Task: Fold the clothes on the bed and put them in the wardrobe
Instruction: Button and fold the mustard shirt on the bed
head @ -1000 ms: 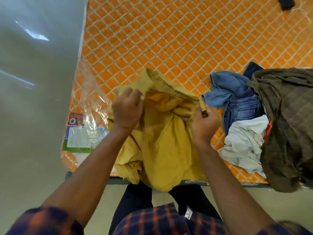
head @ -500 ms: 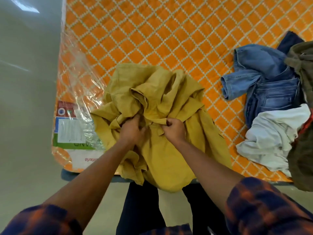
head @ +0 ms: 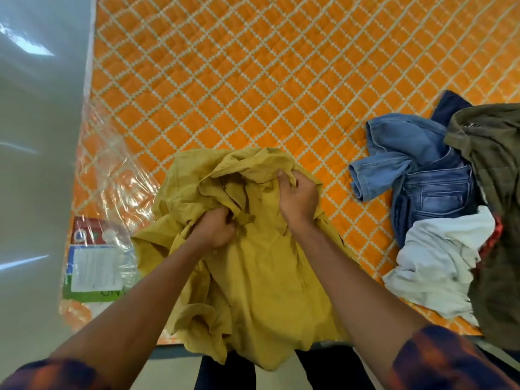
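Both-handed: left hand [head: 215,229] and right hand [head: 298,197] each grip bunched cloth of the mustard shirt [head: 261,277], fingers curled tight, on the bed [head: 253,80]; jeans [head: 416,175] well right.

shirt [head: 267,277] on bed [head: 253,80] edge (overhanging), clothes pile [head: 450,220] to its right

Head view, steeply down over bed [head: 281,80]

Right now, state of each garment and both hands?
yellow shirt, crumpled, unfolded, hem hanging over the bed edge
left hand, grips the shirt
right hand, grips the shirt
jeans, unfolded, heaped
white garment, crumpled, unfolded
olive garment, unfolded, heaped
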